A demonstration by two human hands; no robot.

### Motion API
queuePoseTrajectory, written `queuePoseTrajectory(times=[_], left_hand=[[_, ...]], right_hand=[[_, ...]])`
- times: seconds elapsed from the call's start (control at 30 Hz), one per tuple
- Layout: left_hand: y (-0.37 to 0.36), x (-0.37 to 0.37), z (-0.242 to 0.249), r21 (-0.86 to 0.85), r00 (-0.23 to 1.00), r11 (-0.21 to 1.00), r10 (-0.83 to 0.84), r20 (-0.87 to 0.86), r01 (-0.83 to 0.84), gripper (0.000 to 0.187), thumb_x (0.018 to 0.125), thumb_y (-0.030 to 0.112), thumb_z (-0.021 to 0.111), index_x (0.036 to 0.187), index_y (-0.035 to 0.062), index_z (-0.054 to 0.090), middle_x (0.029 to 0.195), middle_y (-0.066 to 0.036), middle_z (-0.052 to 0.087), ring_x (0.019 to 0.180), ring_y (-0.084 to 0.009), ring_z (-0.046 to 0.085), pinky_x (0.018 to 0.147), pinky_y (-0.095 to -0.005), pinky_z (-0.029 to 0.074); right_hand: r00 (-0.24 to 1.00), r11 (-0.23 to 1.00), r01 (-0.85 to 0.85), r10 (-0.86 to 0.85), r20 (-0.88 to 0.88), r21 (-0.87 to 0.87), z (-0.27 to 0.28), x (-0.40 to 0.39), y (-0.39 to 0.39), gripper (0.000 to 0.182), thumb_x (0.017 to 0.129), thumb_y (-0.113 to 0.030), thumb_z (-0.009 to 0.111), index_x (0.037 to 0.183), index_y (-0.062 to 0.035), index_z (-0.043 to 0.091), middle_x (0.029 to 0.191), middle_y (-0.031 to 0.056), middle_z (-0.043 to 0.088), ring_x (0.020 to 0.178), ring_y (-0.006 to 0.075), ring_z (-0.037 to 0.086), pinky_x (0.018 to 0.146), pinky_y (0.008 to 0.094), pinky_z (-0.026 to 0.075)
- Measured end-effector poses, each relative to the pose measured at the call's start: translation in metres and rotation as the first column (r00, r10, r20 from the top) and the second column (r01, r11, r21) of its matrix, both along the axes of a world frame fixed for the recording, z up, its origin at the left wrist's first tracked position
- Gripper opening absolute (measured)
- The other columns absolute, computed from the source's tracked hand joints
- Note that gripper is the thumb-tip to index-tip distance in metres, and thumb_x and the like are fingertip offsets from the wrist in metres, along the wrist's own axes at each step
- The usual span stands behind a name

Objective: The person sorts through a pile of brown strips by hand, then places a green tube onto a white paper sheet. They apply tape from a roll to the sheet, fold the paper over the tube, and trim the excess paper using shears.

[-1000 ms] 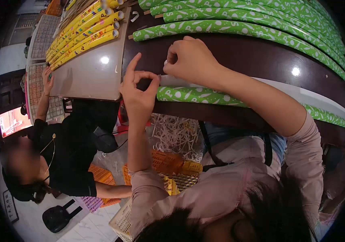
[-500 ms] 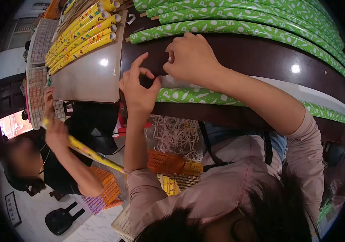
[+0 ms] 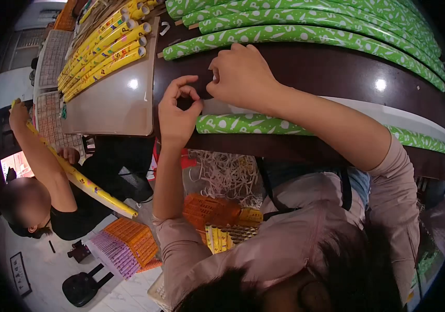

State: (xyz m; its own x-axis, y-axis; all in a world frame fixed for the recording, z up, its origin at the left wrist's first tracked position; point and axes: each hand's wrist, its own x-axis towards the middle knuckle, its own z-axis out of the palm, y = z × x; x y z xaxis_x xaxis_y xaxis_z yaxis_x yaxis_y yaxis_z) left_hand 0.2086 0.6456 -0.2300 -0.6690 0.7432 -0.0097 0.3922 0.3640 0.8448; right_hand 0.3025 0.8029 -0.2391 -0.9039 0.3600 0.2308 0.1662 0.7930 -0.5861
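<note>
- The co-worker point(image 3: 79, 195) in black is now holding a yellow-patterned roll point(image 3: 84, 180) farther left, one arm raised, and the left hand's point(image 3: 177, 115) index finger is curling closer to its thumb than before.
- The dark desk point(image 3: 331, 75) is carrying a green-patterned roll point(image 3: 251, 124) along its near edge, a white sheet point(image 3: 396, 115) spreading behind it.
- Finished-looking green rolls point(image 3: 305, 20) are lying along the far edge.
- A pale board point(image 3: 118, 101) is adjoining the desk's left edge, bearing yellow rolls point(image 3: 105, 67).
- The left hand is hovering just beyond the green roll's left end, thumb and index bending into a ring; any grip cannot be told.
- The right hand point(image 3: 243, 75) is staying above the white sheet, fingers curling inward; their hold cannot be told.
- Paper strips point(image 3: 225, 174) are heaping below the near edge.
- An orange basket point(image 3: 209, 209) is standing there, beside yellow tubes point(image 3: 220, 238).
- Purple rolls point(image 3: 110, 252) are lying against an orange crate point(image 3: 131, 239).
</note>
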Motion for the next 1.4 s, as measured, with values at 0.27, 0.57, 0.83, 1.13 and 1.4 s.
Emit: queuePoseTrajectory(times=[0.27,0.57,0.83,1.13,1.4], left_hand=[[0.013,0.0,0.0,-0.02,0.999,0.999,0.029,0.025,-0.029,0.037,0.077,-0.011,0.053,0.11,0.0024,0.059,0.083,-0.002,0.06,0.078,-0.0085,0.054,0.075,-0.0219,0.043],[-0.01,0.074,0.015,-0.092,0.64,0.898,-0.375,-0.67,0.43,0.034,0.079,-0.004,0.055,0.112,-0.0005,0.058,0.108,-0.014,0.059,0.097,-0.031,0.059,0.087,-0.0419,0.046],[-0.005,0.066,0.009,-0.222,0.602,0.875,-0.461,-0.652,0.43,0.04,0.077,-0.002,0.059,0.117,-0.0009,0.057,0.109,-0.018,0.059,0.097,-0.0364,0.057,0.085,-0.0439,0.046],[-0.005,0.07,0.021,-0.296,0.524,0.866,-0.483,-0.702,0.402,0.04,0.072,-0.009,0.06,0.111,-0.0036,0.059,0.105,-0.019,0.06,0.096,-0.0356,0.059,0.083,-0.0433,0.049],[0.002,0.069,0.033,-0.441,0.535,0.779,-0.627,-0.567,0.446,0.048,0.07,-0.01,0.06,0.116,-0.0003,0.055,0.106,-0.016,0.053,0.101,-0.0342,0.051,0.087,-0.0424,0.044]], right_hand=[[1.0,0.999,0.002,-0.003,0.025,0.032,0.0,0.0,0.002,0.025,0.069,-0.022,0.065,0.085,-0.0053,0.072,0.081,0.0062,0.067,0.085,0.0244,0.059,0.082,0.0363,0.043],[0.997,0.999,0.009,-0.006,-0.071,0.042,-0.002,0.007,0.004,0.021,0.066,-0.024,0.068,0.071,-0.0041,0.07,0.08,0.0117,0.066,0.086,0.0296,0.06,0.081,0.0395,0.042],[0.975,0.925,0.125,-0.049,-0.216,0.358,0.052,0.057,0.049,0.016,0.066,-0.021,0.07,0.071,-0.0058,0.067,0.078,0.0092,0.064,0.083,0.0282,0.061,0.075,0.0407,0.045],[0.528,0.504,0.849,-0.803,-0.277,0.157,0.065,0.405,0.21,0.012,0.088,-0.015,0.064,0.087,-0.0036,0.062,0.078,0.0033,0.057,0.071,0.0152,0.053,0.069,0.0317,0.045],[-0.164,-0.39,0.727,-0.898,-0.408,0.565,0.069,0.647,0.158,0.023,0.084,-0.032,0.06,0.081,-0.0106,0.067,0.081,0.0065,0.066,0.071,0.0255,0.063,0.063,0.042,0.048]])
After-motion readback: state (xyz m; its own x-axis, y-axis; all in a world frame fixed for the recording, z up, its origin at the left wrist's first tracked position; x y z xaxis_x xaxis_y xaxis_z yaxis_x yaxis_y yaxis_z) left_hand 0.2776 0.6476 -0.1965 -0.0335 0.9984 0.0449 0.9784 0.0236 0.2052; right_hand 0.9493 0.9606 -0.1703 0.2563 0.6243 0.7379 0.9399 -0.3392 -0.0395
